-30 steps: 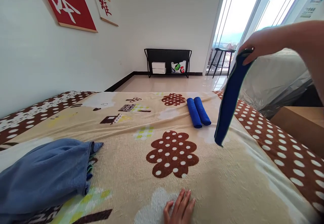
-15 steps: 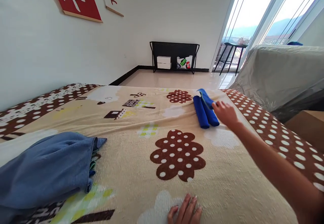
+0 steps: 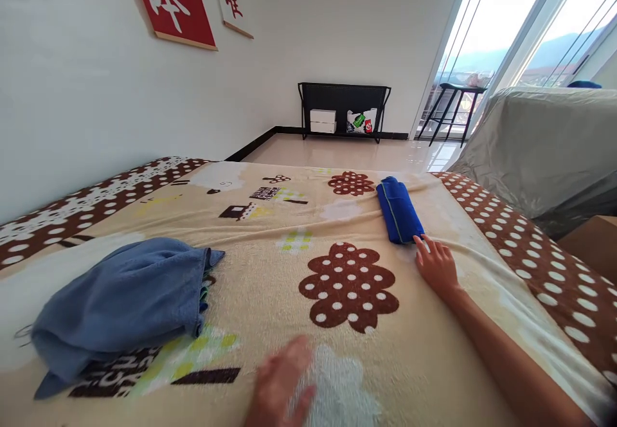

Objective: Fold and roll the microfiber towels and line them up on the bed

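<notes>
My right hand [image 3: 436, 266] lies flat and open on the patterned blanket [image 3: 337, 363], its fingertips just short of the near end of a stack of dark blue towels [image 3: 398, 210]. It holds nothing. My left hand [image 3: 282, 385] is low at the front edge of the view, blurred by motion, over the blanket with fingers pointing down. A pile of loose grey-blue towels [image 3: 120, 301] lies at the left, apart from both hands.
The bed fills the foreground, with a white wall on the left. Beyond it is tiled floor, a black rack [image 3: 344, 110] with boxes, and a stool [image 3: 453, 109] by the window. A plastic-covered sofa [image 3: 544, 144] stands at the right.
My right hand laid the hanging blue towel onto the two rolled ones, let go and drew back toward me. My left hand slid left along the blanket.
</notes>
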Motion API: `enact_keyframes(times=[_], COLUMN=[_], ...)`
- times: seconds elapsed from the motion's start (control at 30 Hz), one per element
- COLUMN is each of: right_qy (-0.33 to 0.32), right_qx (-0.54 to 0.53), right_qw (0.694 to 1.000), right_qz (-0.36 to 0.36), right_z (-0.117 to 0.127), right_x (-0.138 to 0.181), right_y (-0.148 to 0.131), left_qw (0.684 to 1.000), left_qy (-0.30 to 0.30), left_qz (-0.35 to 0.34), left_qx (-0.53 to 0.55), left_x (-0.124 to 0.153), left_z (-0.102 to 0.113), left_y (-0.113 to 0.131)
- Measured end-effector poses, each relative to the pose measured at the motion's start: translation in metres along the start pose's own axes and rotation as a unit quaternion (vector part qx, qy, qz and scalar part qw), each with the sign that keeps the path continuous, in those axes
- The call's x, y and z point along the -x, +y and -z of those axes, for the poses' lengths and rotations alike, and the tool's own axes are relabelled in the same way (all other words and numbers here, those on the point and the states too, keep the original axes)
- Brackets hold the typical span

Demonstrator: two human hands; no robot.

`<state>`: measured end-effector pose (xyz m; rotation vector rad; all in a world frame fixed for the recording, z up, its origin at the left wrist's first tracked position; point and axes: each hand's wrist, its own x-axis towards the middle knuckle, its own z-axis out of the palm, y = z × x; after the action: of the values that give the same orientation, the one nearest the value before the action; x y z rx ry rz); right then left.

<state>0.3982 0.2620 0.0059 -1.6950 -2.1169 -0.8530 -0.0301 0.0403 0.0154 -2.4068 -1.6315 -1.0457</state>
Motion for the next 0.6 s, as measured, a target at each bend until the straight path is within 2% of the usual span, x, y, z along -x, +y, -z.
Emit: enact_keyframes(times=[0.07, 0.1, 0.17, 0.23, 0.33, 0.43, 0.5, 0.6], right_qy=[0.011, 0.016, 0.027, 0.034, 0.036, 0.034, 0.031, 0.036], right_qx=[-0.022, -0.033, -0.052, -0.066, -0.082, -0.092, -0.104, -0.135], right_qw=[1.0, 0.999, 0.998, 0.997, 0.995, 0.994, 0.993, 0.989], right_qz=[-0.004, -0.007, -0.021, -0.038, -0.051, -0.052, -0.048, -0.052], right_z=[0.007, 0.01, 0.015, 0.02, 0.026, 0.032, 0.035, 0.044], right_x=[0.022, 0.034, 0.056, 0.075, 0.094, 0.104, 0.109, 0.113], right_y=[0.004, 0.007, 0.014, 0.019, 0.023, 0.024, 0.026, 0.029], left_qw=[0.985, 0.965, 0.932, 0.92, 0.924, 0.948, 0.96, 0.945], left_qy=[0.042, 0.053, 0.006, -0.046, -0.055, -0.019, 0.029, 0.138], left_qz=[0.125, 0.189, 0.263, 0.275, 0.233, 0.206, 0.21, 0.241], left_qx=[-0.109, -0.174, -0.249, -0.274, -0.297, -0.241, -0.185, -0.171], left_x=[0.0, 0.002, 0.008, 0.015, 0.014, -0.01, -0.035, -0.07], left_z=[0.043, 0.063, 0.095, 0.113, 0.119, 0.125, 0.137, 0.16], left_y=[-0.06, -0.088, -0.132, -0.158, -0.17, -0.168, -0.166, -0.152])
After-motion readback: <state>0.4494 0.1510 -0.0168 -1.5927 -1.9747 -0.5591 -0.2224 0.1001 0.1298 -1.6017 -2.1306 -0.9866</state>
